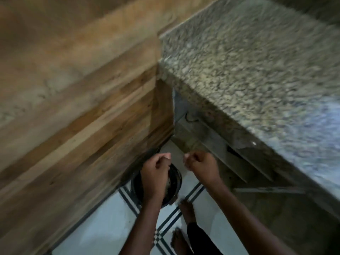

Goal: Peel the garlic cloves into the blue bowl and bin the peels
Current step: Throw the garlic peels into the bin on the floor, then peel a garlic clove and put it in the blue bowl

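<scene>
Both hands, left and right, hover clenched (contents unclear) over the bin.

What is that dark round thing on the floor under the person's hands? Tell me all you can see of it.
It looks like a small bin: a dark, round container, open on top, standing on the pale tiled floor in the corner beside the wooden panel. The left hand hovers over it, hiding much of the opening. Something pale and blurred lies inside.

Speckled grey-beige countertop, brown wood-grain wall, black bin.
</scene>
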`<state>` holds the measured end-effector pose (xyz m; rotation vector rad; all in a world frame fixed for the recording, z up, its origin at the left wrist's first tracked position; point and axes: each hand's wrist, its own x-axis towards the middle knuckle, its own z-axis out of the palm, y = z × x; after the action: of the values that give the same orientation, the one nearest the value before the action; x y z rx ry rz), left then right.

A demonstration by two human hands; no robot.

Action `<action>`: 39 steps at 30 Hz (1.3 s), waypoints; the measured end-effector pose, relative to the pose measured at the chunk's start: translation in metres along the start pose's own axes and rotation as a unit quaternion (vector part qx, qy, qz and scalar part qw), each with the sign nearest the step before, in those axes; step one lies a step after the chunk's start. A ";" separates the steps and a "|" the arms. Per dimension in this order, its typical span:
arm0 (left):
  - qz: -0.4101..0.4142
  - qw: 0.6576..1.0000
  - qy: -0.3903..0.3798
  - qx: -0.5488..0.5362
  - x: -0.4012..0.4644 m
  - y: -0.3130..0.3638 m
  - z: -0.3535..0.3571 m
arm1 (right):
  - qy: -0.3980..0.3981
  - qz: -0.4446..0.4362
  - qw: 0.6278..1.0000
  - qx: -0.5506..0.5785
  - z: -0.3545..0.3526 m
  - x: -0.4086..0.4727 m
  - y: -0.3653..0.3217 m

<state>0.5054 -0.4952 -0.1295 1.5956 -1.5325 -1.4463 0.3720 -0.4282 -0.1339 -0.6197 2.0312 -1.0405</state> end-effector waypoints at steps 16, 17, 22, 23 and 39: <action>0.089 0.929 -0.328 -0.144 -0.283 0.234 0.246 | 0.255 -0.076 0.940 0.213 -0.414 -0.221 0.005; 0.084 0.926 -0.340 -0.143 -0.304 0.237 0.267 | 0.266 -0.074 0.936 0.217 -0.437 -0.232 0.016; 0.066 0.910 -0.385 -0.139 -0.391 0.232 0.367 | 0.310 -0.060 0.930 0.191 -0.540 -0.279 0.081; 0.062 0.909 -0.392 -0.131 -0.405 0.229 0.386 | 0.319 -0.055 0.930 0.176 -0.558 -0.284 0.096; 0.473 0.717 -0.304 0.412 -0.448 0.089 0.564 | 0.449 0.174 0.872 -0.085 -0.657 -0.301 0.301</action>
<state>0.0508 0.0676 -0.0756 0.2917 -3.0274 -0.6518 0.0023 0.2512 -0.0120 0.2387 2.9104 -1.0232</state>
